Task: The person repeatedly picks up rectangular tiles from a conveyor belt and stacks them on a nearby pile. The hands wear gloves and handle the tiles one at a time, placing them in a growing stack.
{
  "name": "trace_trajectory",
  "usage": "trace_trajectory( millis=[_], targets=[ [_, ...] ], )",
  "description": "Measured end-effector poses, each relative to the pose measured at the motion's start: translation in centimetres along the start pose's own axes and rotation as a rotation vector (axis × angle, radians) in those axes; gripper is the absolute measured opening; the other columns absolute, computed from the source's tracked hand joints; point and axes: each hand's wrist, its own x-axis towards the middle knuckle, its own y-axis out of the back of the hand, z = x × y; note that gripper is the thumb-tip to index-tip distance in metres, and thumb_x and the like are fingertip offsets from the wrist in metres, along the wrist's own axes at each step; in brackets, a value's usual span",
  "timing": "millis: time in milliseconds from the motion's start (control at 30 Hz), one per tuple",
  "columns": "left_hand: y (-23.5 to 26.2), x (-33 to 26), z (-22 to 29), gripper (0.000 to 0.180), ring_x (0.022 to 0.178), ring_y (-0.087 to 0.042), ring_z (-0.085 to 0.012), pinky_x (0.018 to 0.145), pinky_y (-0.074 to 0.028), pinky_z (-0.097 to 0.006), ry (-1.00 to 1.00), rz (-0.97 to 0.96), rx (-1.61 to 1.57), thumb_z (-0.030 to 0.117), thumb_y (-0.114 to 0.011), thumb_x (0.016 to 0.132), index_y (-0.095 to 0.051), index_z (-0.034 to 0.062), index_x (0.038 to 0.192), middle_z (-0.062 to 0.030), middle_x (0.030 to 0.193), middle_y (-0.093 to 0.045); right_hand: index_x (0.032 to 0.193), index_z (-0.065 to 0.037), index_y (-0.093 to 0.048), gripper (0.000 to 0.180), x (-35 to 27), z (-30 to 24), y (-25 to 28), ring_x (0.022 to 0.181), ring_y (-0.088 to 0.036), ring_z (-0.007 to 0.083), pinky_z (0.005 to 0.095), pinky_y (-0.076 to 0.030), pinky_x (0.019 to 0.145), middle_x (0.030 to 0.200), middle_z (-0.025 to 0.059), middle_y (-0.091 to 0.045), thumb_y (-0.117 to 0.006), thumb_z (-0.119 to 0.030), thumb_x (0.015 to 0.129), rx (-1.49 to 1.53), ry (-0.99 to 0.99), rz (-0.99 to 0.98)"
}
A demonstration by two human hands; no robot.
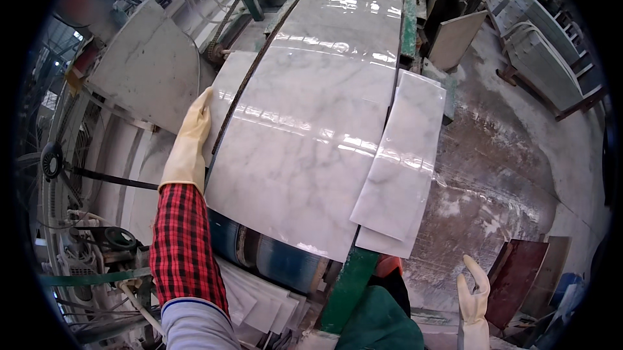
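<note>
A long, glossy white marble slab (305, 123) with grey veins lies before me on the machine bed. My left hand (195, 126), in a cream rubber glove, reaches along its left side. The fingers are stretched out together, their tips at the outer edge of a narrow marble strip (228, 84); the thumb is hidden. On the slab's right side, two marble strips (405, 142) lie overlapping. Low on the right, my right hand (474, 298), gloved alike, is held up apart from the stone, with thumb and fingers spread and nothing in them.
A green metal beam (349, 288) runs under the slab's near right corner, beside a blue roller (289, 262). Thin stone pieces (259, 304) are stacked below. Left stands a large stone panel (152, 64). Slabs on a rack (545, 58) stand far right; dark red panels (519, 278) lean nearer.
</note>
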Motion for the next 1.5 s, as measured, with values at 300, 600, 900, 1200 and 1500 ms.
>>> trace_trajectory(
  millis=[300, 600, 900, 1200, 1500],
  targets=[
    [1.7, -4.4, -0.6, 0.039, 0.131, -0.053, -0.0318, 0.113, -0.038, -0.038, -0.181, 0.304, 0.24, 0.003, -0.053, 0.098, -0.058, 0.0067, 0.136, -0.0194, 0.135, -0.06, 0.124, -0.002, -0.067, 0.041, -6.2, 5.3, 5.5, 0.119, -0.06, 0.0271, 0.0365, -0.044, 0.105, 0.126, 0.0152, -0.066, -0.069, 0.0, 0.083, -0.05, 0.041, 0.187],
    [1.5, -20.5, 18.6, 0.042, 0.133, -0.05, -0.0326, 0.115, -0.034, -0.041, -0.439, 0.194, 0.028, -0.001, -0.058, 0.094, -0.055, -0.0011, 0.136, -0.0188, 0.137, -0.058, 0.129, -0.003, -0.063, 0.051, -28.2, 20.8, 21.2, 0.11, -0.062, 0.0314, 0.0454, -0.047, 0.099, 0.119, 0.019, -0.067, -0.063, -0.041, 0.096, -1.126, -0.303, 0.68],
    [-6.4, -35.9, 31.2, 0.022, 0.081, -0.057, -0.0358, 0.07, -0.045, -0.042, -0.795, -0.254, -0.299, -0.003, -0.063, 0.081, -0.061, -0.0018, 0.103, -0.017, 0.091, -0.061, 0.131, -0.002, -0.06, 0.059, -41.7, 32.3, 21.6, 0.117, -0.059, 0.0363, 0.0468, -0.044, 0.104, 0.125, 0.0238, -0.064, -0.065, -0.046, 0.092, -1.013, -0.48, 0.925],
    [6.6, -15.4, 14.1, 0.065, 0.137, -0.044, -0.0355, 0.113, -0.037, -0.044, -0.001, 0.332, 0.49, 0.042, -0.066, 0.089, -0.048, 0.0164, 0.146, -0.0184, 0.146, -0.05, 0.131, -0.001, -0.06, 0.059, -35.9, 31.1, 18.6, 0.117, -0.059, 0.0363, 0.0467, -0.044, 0.104, 0.125, 0.0238, -0.063, -0.066, -0.043, 0.09, -0.891, -0.421, 0.947],
    [3.5, -7.1, -4.8, 0.093, 0.141, -0.04, -0.0332, 0.116, -0.034, -0.041, 0.443, -0.091, 0.312, 0.057, -0.072, 0.082, -0.03, 0.0195, 0.157, -0.0205, 0.153, -0.041, 0.132, -0.001, -0.059, 0.059, -30.5, 29.3, 19.1, 0.117, -0.058, 0.0362, 0.0467, -0.044, 0.105, 0.126, 0.0239, -0.063, -0.068, -0.04, 0.088, -1.0, -0.437, 0.918]
  ],
)
